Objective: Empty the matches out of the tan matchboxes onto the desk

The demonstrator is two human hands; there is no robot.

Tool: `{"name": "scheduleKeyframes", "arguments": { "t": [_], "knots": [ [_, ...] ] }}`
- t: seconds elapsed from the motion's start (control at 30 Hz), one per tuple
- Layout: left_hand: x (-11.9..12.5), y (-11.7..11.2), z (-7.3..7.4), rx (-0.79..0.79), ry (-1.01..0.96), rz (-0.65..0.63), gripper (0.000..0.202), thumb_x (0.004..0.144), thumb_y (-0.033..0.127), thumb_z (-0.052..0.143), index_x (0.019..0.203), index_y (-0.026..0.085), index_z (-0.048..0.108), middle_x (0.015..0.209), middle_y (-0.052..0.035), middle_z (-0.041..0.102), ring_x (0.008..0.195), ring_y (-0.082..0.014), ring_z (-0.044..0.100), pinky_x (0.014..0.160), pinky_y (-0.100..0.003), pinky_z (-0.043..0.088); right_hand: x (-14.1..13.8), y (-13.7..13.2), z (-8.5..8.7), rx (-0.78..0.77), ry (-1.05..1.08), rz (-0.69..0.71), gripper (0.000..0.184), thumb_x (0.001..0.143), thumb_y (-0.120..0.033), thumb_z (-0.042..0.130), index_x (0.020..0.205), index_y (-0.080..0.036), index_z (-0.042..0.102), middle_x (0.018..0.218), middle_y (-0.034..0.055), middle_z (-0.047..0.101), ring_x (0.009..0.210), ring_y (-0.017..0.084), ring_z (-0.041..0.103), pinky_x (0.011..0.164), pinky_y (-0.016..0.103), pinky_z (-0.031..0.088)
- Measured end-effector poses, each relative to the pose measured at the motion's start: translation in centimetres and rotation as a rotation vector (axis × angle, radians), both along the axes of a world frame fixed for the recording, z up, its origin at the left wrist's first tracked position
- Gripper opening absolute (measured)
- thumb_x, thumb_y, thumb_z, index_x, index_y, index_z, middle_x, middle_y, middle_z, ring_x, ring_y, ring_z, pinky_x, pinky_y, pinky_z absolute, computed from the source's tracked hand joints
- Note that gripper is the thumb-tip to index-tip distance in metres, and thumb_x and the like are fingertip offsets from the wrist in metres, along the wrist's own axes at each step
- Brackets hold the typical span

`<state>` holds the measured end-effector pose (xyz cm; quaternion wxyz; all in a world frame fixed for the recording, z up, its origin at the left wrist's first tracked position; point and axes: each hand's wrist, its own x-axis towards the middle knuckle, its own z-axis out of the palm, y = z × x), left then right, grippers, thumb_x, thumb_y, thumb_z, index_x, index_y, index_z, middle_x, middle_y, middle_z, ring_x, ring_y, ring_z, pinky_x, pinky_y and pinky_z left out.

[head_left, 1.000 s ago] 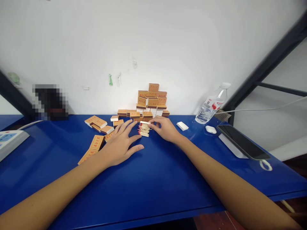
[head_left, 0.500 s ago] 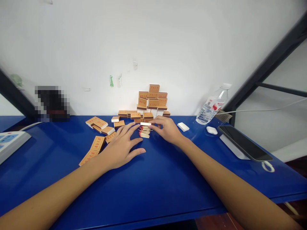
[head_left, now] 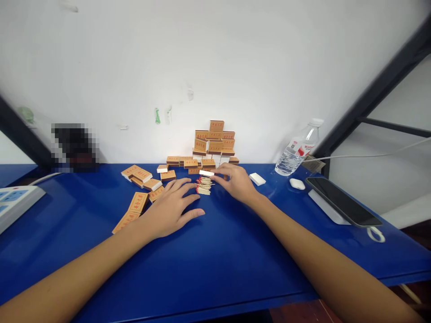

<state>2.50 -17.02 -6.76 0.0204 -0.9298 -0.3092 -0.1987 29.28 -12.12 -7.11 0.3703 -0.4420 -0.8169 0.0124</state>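
Between the thumb and fingers of my right hand (head_left: 234,181) is a small white matchbox tray (head_left: 206,173), gripped at its right end. Just below it on the blue table lies a pile of matches (head_left: 204,185), most of their red heads facing left. My left hand (head_left: 177,207) rests with fingers spread at the left of the pile, fingertips close to the match heads. Behind the tray, several orange matchboxes (head_left: 215,146) are stacked against the wall. More matchboxes (head_left: 138,202) lie loose beside my left hand, partly covered by it.
Another white tray (head_left: 257,179) lies right of my right hand. Farther right are a water bottle (head_left: 298,148), a white earphone case (head_left: 297,184) and a phone (head_left: 343,201) on a stand. A power strip (head_left: 20,204) sits at the left edge of the blue table (head_left: 229,269).
My right hand has shifted the white tray slightly to the right, and the tray now tilts a little. My left fingers have drawn back slightly from it.
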Motion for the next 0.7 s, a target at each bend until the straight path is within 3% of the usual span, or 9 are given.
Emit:
{"name": "scheduleKeyframes", "arguments": {
  "t": [0.3, 0.5, 0.6, 0.7],
  "knots": [
    [-0.1, 0.0, 0.2, 0.033, -0.003, -0.017, 0.046, 0.105, 0.055, 0.053, 0.129, 0.02, 0.072, 0.139, -0.0122, 0.065, 0.142, -0.0351, 0.046, 0.116, -0.057, 0.042, 0.4, 0.3, 0.2, 0.038, -0.03, 0.011, 0.018, 0.096, -0.025, 0.073, 0.111, -0.024, 0.082, 0.102, 0.0055, 0.077, 0.082, 0.019, 0.067, 0.077, 0.032, 0.051],
    [-0.4, 0.4, 0.7, 0.148, 0.003, -0.01, 0.046, 0.105, 0.054, 0.053, 0.124, 0.017, 0.072, 0.13, -0.013, 0.07, 0.133, -0.0336, 0.054, 0.111, -0.053, 0.045, 0.5, 0.1, 0.7, 0.004, 0.023, 0.044, 0.016, 0.095, -0.027, 0.074, 0.107, -0.021, 0.082, 0.097, 0.0059, 0.076, 0.073, 0.018, 0.062, 0.073, 0.033, 0.05],
    [-0.7, 0.7, 1.4, 0.234, 0.041, 0.059, 0.045, 0.105, 0.053, 0.052, 0.12, 0.016, 0.073, 0.114, -0.0132, 0.074, 0.117, -0.0317, 0.062, 0.101, -0.047, 0.05, 0.6, 0.0, 1.2, -0.012, 0.069, 0.027, 0.018, 0.097, -0.032, 0.07, 0.099, -0.019, 0.082, 0.088, 0.006, 0.074, 0.071, 0.017, 0.06, 0.071, 0.032, 0.048],
    [-1.4, 1.0, 2.7, 0.303, 0.138, 0.235, 0.046, 0.106, 0.052, 0.048, 0.107, 0.015, 0.075, 0.093, -0.0131, 0.075, 0.097, -0.0309, 0.068, 0.087, -0.043, 0.052, 1.7, 0.1, 2.5, -0.082, 0.076, -0.002, 0.023, 0.096, -0.035, 0.066, 0.091, -0.018, 0.08, 0.081, 0.0052, 0.072, 0.069, 0.017, 0.059, 0.069, 0.031, 0.046]
  ]
}}
